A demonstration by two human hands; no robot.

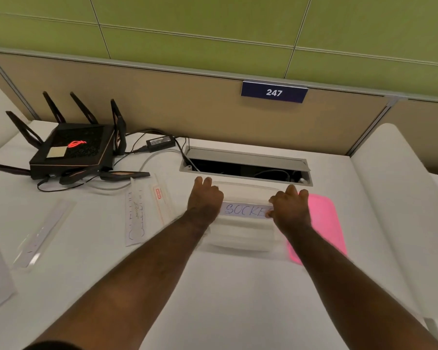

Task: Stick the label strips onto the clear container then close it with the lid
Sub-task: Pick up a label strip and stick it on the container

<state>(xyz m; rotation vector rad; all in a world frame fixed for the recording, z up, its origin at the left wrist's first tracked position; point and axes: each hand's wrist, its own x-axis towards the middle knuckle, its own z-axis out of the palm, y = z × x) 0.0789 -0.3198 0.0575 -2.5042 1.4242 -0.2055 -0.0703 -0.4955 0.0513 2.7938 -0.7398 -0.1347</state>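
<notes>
While pressing the label strip (244, 210) onto the near wall of the clear container (243, 233), mid-desk: left hand (205, 198) curled over its left rim, right hand (290, 204) pinching the strip's right end. Pink lid (321, 223) just right. Uneven pressure risks wrinkles or a crooked strip; container could slide.

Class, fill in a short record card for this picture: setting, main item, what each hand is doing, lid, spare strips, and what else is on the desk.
setting: white desk, divider numbered 247
main item: clear container, lid off
label: reads "SOCKE", end hidden
left hand: grips container's left side
right hand: presses label's right end
lid: pink, right of the container
spare strips: lying left of the container
also: black router, cable hatch
</notes>
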